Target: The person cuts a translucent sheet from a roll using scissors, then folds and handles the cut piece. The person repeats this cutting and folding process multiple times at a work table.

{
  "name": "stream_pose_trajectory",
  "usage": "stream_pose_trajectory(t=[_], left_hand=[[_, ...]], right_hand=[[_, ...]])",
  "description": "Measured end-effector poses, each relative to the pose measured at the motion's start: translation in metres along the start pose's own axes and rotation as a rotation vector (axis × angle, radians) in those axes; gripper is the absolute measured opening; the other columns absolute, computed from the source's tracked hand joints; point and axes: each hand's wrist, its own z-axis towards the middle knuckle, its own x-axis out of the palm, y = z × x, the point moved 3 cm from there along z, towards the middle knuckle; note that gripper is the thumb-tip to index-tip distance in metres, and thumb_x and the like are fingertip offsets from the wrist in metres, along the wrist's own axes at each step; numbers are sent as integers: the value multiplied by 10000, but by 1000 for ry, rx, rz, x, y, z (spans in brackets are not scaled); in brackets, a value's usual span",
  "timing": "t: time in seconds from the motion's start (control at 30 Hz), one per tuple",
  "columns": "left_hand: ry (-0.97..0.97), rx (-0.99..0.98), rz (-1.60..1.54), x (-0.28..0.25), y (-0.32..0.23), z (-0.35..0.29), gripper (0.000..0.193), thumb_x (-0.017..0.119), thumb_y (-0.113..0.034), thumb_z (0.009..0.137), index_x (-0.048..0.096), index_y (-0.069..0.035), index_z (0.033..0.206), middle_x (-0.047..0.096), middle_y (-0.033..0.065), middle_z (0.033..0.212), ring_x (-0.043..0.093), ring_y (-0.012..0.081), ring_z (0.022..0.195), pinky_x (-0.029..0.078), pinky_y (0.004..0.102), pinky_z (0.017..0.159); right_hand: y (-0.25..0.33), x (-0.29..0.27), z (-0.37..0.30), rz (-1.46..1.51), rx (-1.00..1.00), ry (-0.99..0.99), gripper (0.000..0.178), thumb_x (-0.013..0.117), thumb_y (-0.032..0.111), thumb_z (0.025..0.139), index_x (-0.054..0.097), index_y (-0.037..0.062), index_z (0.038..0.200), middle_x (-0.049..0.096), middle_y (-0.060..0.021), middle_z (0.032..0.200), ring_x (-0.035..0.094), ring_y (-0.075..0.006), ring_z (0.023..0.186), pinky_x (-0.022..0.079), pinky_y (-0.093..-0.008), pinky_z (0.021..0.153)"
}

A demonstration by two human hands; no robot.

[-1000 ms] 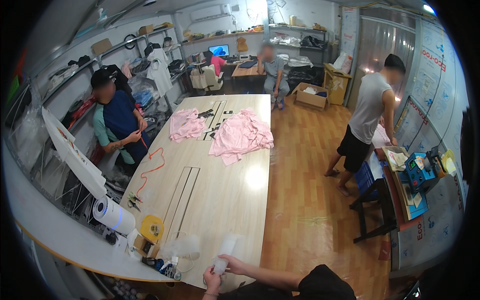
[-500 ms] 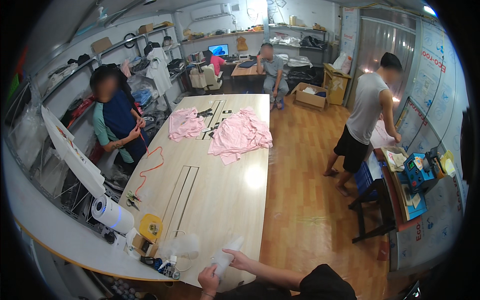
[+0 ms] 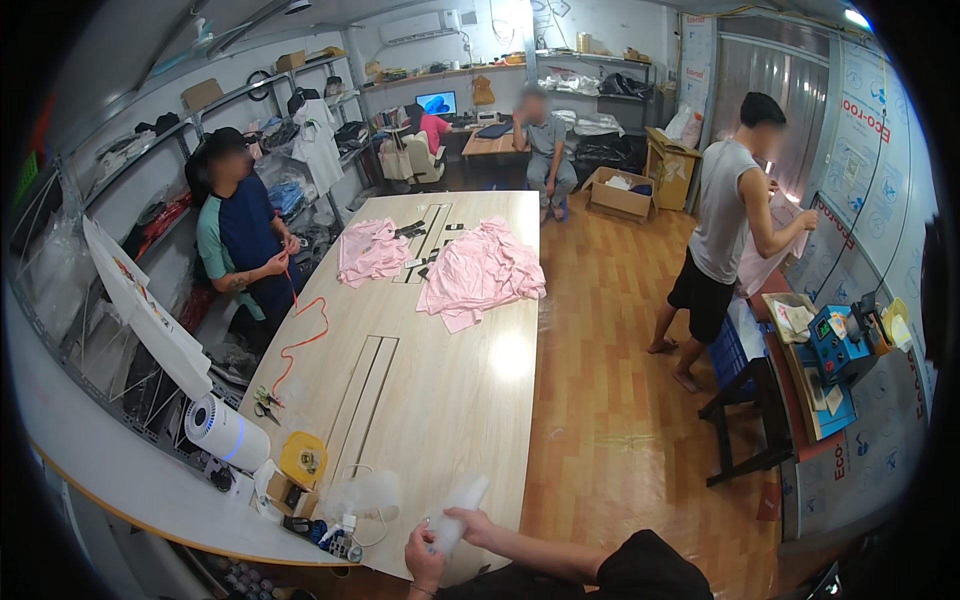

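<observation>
At the near end of the long wooden table (image 3: 440, 410), I hold a translucent whitish piece of plastic (image 3: 464, 496), rolled or folded into a narrow shape; its exact kind is unclear. My left hand (image 3: 425, 558) grips its lower end, fingers curled in. My right hand (image 3: 476, 528) is closed round its right side, a little higher up. The plastic slants up and to the right over the tabletop. Left of my hands lies crumpled clear plastic (image 3: 368, 493) beside a white cable.
Pink garments (image 3: 482, 272) lie at the table's far end. Scissors (image 3: 266, 403), a yellow container (image 3: 303, 460) and a white cylindrical device (image 3: 226, 433) line the left side. One person (image 3: 245, 225) holds an orange cord; another (image 3: 725, 215) handles pink cloth near a blue heat press (image 3: 842, 345).
My hands and the plastic have shifted slightly; my right hand sits a bit lower. The person at the right has raised the pink cloth, and the person at the left stands more upright.
</observation>
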Motion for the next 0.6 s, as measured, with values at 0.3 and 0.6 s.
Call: stream_pose_trajectory(t=[0.3,0.6], left_hand=[[13,329,221,2,5,7,553,792,-144,799,754,-152,1350,630,191,1393,628,389,1242,503,456,1030],[-23,256,73,6,-3,15,232,744,-107,830,790,-116,1057,775,90,1163,727,328,1107,548,443,954]], right_hand=[[-6,3,-15,-59,-25,-24,344,785,8,930,636,-20,1238,706,-131,1127,720,-285,1000,616,-448,861],[-2,2,-15,-17,-32,-5,401,795,27,939,587,11,1281,671,-113,1135,700,-281,1027,609,-456,854]])
